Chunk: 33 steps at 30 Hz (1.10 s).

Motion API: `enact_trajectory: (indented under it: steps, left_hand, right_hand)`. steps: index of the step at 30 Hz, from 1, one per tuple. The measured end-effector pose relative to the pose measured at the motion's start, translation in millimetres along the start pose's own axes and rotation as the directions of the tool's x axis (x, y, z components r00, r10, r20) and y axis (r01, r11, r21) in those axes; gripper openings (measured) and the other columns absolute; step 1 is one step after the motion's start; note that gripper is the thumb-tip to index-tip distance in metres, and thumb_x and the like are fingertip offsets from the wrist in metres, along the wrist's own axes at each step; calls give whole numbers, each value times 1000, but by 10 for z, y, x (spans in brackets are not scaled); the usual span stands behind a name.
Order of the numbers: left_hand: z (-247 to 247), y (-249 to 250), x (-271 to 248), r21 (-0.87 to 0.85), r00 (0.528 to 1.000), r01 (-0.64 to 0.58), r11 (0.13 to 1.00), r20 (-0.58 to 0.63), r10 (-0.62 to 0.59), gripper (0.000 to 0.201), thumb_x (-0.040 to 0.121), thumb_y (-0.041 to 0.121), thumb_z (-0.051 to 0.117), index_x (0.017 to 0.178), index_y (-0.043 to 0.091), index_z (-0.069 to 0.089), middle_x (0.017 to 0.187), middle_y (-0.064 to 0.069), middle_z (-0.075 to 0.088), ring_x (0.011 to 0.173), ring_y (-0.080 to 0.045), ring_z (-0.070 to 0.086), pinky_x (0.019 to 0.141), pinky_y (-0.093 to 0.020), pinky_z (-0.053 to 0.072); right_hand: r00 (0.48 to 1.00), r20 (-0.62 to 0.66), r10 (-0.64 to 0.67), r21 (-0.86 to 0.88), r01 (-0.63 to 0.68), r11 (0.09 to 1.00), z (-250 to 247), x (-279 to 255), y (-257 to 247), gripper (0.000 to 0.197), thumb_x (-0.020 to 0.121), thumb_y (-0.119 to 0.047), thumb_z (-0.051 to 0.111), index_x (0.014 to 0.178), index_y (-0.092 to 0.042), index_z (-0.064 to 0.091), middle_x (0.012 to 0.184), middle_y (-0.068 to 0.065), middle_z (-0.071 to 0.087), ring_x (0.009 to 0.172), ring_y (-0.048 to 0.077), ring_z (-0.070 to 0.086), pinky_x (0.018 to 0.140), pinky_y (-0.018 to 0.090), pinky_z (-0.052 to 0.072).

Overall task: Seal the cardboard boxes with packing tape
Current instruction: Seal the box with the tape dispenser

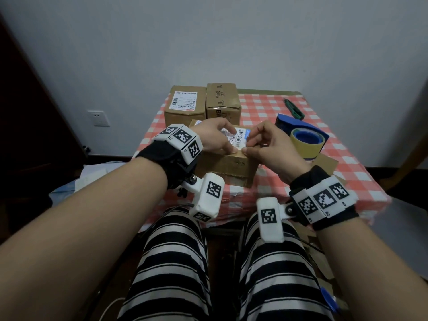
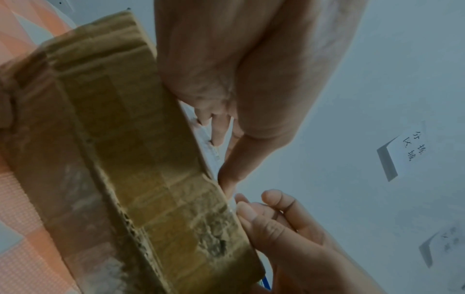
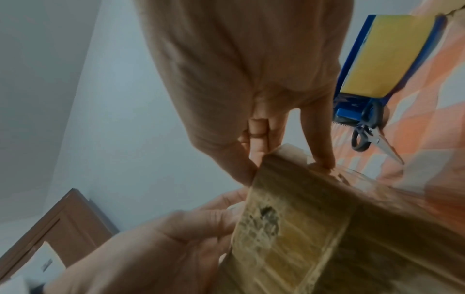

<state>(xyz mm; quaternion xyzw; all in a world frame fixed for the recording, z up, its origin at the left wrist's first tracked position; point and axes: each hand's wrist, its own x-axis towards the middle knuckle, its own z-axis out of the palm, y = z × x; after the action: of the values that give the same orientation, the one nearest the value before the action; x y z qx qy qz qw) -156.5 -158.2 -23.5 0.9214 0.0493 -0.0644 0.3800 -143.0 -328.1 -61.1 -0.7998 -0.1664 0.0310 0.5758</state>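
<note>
A small cardboard box (image 1: 234,164) with a white shipping label (image 1: 240,135) on top stands at the near middle of the checked table (image 1: 347,172). My left hand (image 1: 228,141) lies on its top, fingers stretched over the label and thumb pressing the near top edge (image 2: 226,183). My right hand (image 1: 249,144) is curled at that same edge just to the right, thumb on the front face (image 3: 242,169) and a finger on top. What its tips pinch there is too small to tell. A blue dispenser with yellowish packing tape (image 1: 303,137) sits to the right.
Two closed cardboard boxes (image 1: 185,105) (image 1: 223,100) stand behind the near one. A green utility knife (image 1: 293,109) lies at the back right, scissors (image 3: 370,137) lie beside the dispenser, and a flat cardboard piece (image 1: 325,162) lies near the right edge. My striped knees are below the table's front.
</note>
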Motion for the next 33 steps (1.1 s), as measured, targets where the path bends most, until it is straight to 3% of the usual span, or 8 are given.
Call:
enact_trajectory:
  steps: [4,7,11,16,22,26,30,33]
  left_hand:
    - [-13,-13,22,27,1000,-2,1000,-2,2,39,84,11,70,119,26,59,133,-2,53,115,-21,54,99,-38,48]
    - [-44,-42,42,-22,999,13,1000,40,-12,46,83,2,67,121,27,58,133,-3,54,113,-21,56,99,-40,49]
    - [-51,-59,71,-22,997,14,1000,75,-13,54,83,-3,62,129,25,54,133,-5,54,111,-23,58,97,-43,50]
    - [-77,-67,85,-7,993,13,1000,113,-12,61,84,-2,63,137,23,48,136,-6,53,114,-23,57,99,-43,48]
    - [-122,-84,81,33,987,4,999,163,-10,68,84,1,65,143,26,41,148,-3,42,130,-23,46,106,-44,42]
    - [-128,-82,75,36,987,-8,999,161,2,69,84,1,66,143,25,40,149,-3,42,132,-21,44,108,-43,40]
    - [-149,-60,53,32,986,-8,999,167,3,72,84,-4,63,146,21,37,146,-3,45,127,-21,48,105,-42,43]
    - [-148,-71,48,11,982,4,1000,187,-6,75,80,-8,61,145,21,37,142,-5,48,124,-23,52,103,-45,45]
  right_hand:
    - [1000,-11,-12,-33,12,999,29,-2,-1,25,86,7,59,95,-16,56,84,2,62,80,12,58,76,33,52]
    - [1000,-11,17,-30,-17,999,16,15,-30,26,87,6,55,98,-18,56,81,0,62,76,11,58,75,35,49]
    - [1000,1,-24,-151,24,988,76,-5,-58,36,79,-20,80,106,-13,57,90,6,62,86,22,62,79,37,55]
    - [1000,-15,15,-199,-18,980,79,120,-107,38,72,-17,86,96,-15,58,78,1,61,77,17,59,72,35,53]
    - [995,-89,-42,-305,13,952,142,221,-57,31,72,-21,85,83,-16,56,82,4,63,74,19,58,70,39,52]
    - [982,-168,-90,-411,13,912,186,222,-24,20,84,-28,73,82,-20,55,81,-2,60,77,17,56,74,43,53]
    - [996,-85,-21,-513,-26,858,239,204,-81,37,81,-50,72,92,-20,54,96,0,60,87,19,59,77,43,55]
    - [999,-34,8,-499,-24,866,222,218,-112,42,73,-54,78,85,-23,53,96,-1,60,87,16,58,75,40,55]
